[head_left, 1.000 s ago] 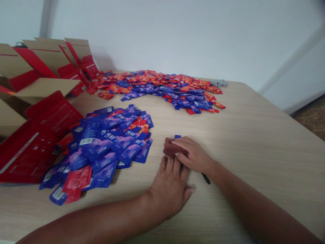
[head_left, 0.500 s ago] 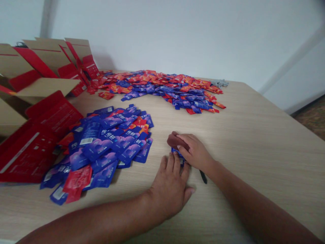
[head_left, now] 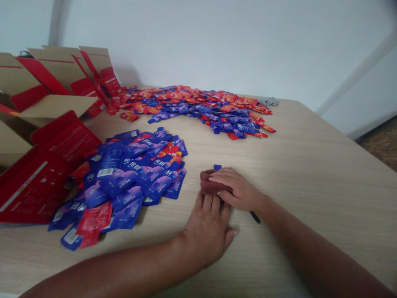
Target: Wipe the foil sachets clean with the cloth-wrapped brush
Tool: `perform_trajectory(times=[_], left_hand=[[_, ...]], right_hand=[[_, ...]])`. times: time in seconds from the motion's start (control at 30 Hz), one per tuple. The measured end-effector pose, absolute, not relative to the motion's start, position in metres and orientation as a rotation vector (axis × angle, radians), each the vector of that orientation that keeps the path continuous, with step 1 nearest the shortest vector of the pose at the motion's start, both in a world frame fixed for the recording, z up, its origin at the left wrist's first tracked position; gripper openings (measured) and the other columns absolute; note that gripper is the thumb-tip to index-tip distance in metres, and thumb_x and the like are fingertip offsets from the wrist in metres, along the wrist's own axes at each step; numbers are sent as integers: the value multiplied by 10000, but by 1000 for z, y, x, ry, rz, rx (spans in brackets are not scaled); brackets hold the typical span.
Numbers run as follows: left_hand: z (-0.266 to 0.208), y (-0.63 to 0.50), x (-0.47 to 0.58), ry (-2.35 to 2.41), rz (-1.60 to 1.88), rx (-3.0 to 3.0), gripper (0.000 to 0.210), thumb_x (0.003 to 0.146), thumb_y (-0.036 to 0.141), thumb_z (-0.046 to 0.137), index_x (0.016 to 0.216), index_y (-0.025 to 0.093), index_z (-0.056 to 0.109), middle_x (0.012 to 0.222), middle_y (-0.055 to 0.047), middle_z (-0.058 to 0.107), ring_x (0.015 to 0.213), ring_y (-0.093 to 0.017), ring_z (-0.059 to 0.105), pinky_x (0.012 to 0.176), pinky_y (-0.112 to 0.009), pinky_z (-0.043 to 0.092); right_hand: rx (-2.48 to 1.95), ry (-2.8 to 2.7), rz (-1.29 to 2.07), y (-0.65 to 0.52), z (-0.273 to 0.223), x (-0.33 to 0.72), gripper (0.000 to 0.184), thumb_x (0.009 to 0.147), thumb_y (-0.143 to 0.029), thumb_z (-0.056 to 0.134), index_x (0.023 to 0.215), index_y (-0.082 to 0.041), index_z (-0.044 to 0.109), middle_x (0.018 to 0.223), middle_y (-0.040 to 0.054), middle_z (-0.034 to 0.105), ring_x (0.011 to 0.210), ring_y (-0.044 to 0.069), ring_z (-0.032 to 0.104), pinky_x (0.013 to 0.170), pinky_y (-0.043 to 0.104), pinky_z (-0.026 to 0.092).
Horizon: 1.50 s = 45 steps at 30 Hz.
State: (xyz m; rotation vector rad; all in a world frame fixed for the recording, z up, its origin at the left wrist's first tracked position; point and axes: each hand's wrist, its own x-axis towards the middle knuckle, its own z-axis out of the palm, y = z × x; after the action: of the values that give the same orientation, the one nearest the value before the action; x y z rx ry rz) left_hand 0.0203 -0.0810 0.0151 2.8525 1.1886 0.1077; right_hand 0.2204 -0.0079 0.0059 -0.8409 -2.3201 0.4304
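Observation:
My right hand [head_left: 237,188] is closed on a folded brown cloth [head_left: 212,186], which lies over a blue sachet [head_left: 217,167]. Only the sachet's top tab and a small bit near my fingers show; the cloth and hands cover the rest. My left hand [head_left: 209,229] rests with its fingers stretched out, the tips at the sachet's near end and touching or just under the cloth. A thin black strip [head_left: 255,217] sticks out below my right wrist; what it belongs to is hidden.
Left of my hands lies a heap of blue and red sachets [head_left: 133,178]. Behind it stretches a long pile of orange, red and blue sachets [head_left: 198,105] along the wall. Open red cardboard boxes [head_left: 46,186] stand at the left. A grey crumpled item [head_left: 269,101] sits at the back.
My right hand has drawn the brown cloth slightly nearer over the sachet, uncovering its top tab. The black strip has shifted a little right with the wrist. My left hand is nearly still.

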Motion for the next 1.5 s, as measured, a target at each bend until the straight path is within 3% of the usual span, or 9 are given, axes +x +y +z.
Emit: perform_trajectory(times=[0.43,0.93,1.5], left_hand=[[10,-82,20,1190,103,2855,828,1040,673,466,1644,112,397,1672,-317,393,1570,-504,339,1251,-657,260],[14,-82,20,1191,113,2845,798,1026,677,500,1609,133,465,1638,-279,447,1540,-474,366,1273,-659,225],[6,-82,19,1190,120,2852,825,1033,673,468,1654,136,386,1679,-282,406,1568,-492,347,1261,-660,248]], right_hand=[[-1156,-2213,373,-2,7,213,408,962,-182,608,1361,-253,652,1369,89,728,1233,296,660,1101,532,495],[-875,-2304,425,-6,3,220,515,947,-205,625,1456,-283,604,1388,89,732,1310,298,660,1147,564,495],[-1150,-2119,389,-3,-3,213,490,921,-188,646,1400,-292,640,1389,83,728,1244,303,672,1090,557,525]])
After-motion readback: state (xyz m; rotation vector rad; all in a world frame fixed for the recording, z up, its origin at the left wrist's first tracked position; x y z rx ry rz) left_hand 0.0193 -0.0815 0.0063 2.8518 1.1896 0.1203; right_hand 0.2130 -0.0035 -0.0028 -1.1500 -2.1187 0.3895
